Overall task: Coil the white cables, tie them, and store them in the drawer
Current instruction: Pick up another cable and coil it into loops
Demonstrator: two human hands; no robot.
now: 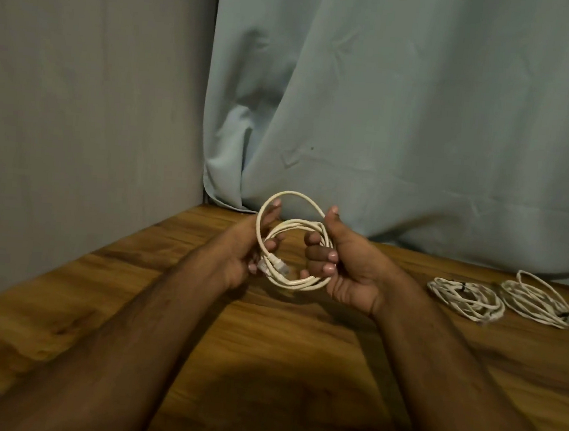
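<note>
Your left hand [238,252] and right hand [344,265] both grip the coiled cable [293,250] between them, fingers curled round its loops, above the table [266,334].

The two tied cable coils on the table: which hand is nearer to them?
Right. The right hand holds the white cable just left of the tied coils. The left hand grips the cable's far side, further from them.

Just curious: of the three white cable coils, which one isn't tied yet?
The coil in the hands, held above the table. The two coils lying at right each already have a dark tie.
</note>
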